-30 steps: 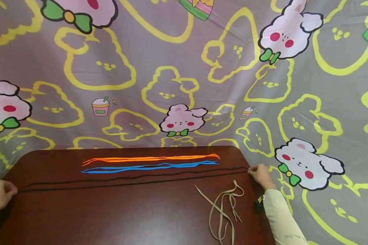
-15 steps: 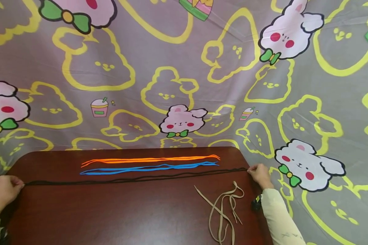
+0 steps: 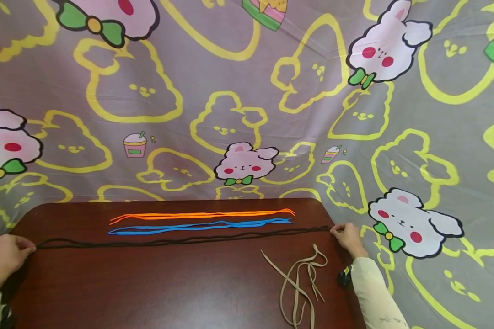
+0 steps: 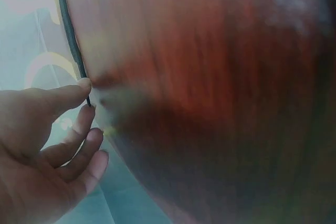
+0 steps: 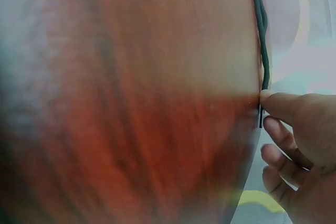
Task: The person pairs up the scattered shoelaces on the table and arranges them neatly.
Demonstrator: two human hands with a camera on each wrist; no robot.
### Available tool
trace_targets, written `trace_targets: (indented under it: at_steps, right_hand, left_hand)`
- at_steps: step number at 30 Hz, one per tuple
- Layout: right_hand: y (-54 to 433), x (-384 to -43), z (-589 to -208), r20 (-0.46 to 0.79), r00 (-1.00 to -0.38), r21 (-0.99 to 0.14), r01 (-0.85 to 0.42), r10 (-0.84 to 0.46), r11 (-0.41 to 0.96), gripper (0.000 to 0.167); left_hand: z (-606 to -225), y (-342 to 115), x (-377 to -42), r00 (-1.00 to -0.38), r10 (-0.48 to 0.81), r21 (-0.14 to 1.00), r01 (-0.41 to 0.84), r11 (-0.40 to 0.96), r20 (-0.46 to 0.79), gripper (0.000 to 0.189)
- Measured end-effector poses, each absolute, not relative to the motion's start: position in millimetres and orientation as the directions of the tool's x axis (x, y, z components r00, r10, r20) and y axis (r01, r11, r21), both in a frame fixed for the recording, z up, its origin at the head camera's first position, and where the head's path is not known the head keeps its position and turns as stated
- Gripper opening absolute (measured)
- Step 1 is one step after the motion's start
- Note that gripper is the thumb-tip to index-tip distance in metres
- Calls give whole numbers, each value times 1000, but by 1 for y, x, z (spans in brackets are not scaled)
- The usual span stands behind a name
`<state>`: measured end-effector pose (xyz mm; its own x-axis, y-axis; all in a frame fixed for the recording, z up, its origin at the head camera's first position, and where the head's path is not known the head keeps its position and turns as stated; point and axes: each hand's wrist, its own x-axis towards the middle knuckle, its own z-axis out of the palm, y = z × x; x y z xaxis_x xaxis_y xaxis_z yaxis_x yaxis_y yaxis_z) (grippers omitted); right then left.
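A pair of black shoelaces (image 3: 136,245) runs side by side across the dark wooden table, nearly straight from edge to edge. My left hand (image 3: 6,257) pinches their left end between thumb and index finger, its other fingers loosely bent. At the opposite side my right hand (image 3: 347,237) pinches the right end; in the right wrist view the tips of the black laces (image 5: 263,45) poke out below the thumb. Behind them lie blue shoelaces (image 3: 214,225), then orange shoelaces (image 3: 210,214), both straightened in parallel. A tan shoelace (image 3: 288,275) lies in loose loops at the front right.
The table (image 3: 169,283) has rounded back corners and ends just under both hands. A grey cloth (image 3: 247,68) printed with cartoon rabbits hangs close behind it and along the right side.
The left hand has moved slightly back and inward with its lace ends, bringing the two spread black strands close together beside the blue ones. The right hand has hardly moved.
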<state>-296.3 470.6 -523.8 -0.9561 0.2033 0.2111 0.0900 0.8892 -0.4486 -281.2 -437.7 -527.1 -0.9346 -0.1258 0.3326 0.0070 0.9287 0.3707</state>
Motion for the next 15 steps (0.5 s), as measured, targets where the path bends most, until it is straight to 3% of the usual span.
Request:
trace_targets:
  at_steps: [8,12,15]
  right_hand:
    - [464,-294,-516,241,-963,-479,-12,119,878,11]
    - [445,-286,-499,171,-984,-512,-136,-55,848,24]
    - [427,-276,-489,90,-967,-538,-247,-237,806,37]
  left_hand:
    - [-510,-426,-279,-912,-121,333,18,943,391,10]
    - [-483,-398,-277,-924,-137,327,-15,945,356,15]
    - [-465,-369,-276,-943,-70,346,50,937,325,20]
